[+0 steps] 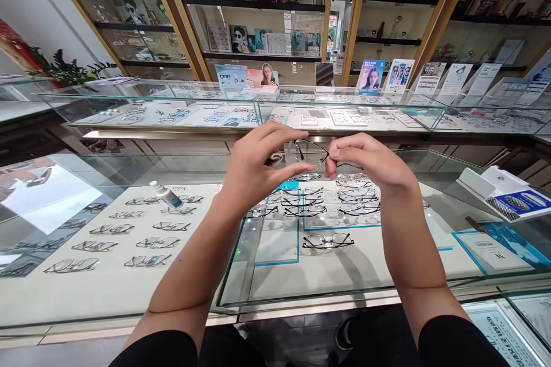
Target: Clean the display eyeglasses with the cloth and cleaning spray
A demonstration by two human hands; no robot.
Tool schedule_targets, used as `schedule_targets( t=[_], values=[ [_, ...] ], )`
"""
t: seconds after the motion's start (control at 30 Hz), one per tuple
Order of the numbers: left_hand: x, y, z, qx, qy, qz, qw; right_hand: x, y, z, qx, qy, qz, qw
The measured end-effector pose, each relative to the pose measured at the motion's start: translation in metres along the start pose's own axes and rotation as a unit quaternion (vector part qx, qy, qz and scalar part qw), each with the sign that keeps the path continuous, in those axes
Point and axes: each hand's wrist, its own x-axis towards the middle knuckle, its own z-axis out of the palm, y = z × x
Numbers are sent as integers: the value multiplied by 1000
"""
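Note:
A pair of thin dark-framed eyeglasses (317, 144) is held up above the glass counter between my two hands. My left hand (260, 163) spans one side of the frame, forefinger at its top edge and thumb below. Something small and pale (276, 157) shows inside that palm, too hidden to name. My right hand (370, 159) pinches the other side of the frame with thumb and fingers closed. Beneath, another pair of eyeglasses (328, 241) lies on the counter top, near rows of eyeglasses (305, 202).
A white spray bottle (167, 194) stands on the left of the glass counter (297, 297), over more displayed frames. At the right sits a white and blue box (508, 195) near a printed leaflet (495, 249). Behind runs another glass showcase (267, 126) topped with sign cards.

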Motion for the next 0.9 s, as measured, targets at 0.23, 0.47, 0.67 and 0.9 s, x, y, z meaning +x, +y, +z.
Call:
schedule_targets(
  t=[0.23,0.47,0.67,0.9],
  values=[
    [-1,-7,0,6,43,-8,999,-8,-11,7,-103,118,-55,986],
    [-1,-11,-6,25,172,-46,984,-8,-3,9,-220,243,-153,932],
    [-1,-12,-7,21,187,-80,979,1,7,13,-235,294,-185,908],
    [-3,-10,-7,0,180,-100,979,0,7,17,-242,315,-186,899]
  ],
)
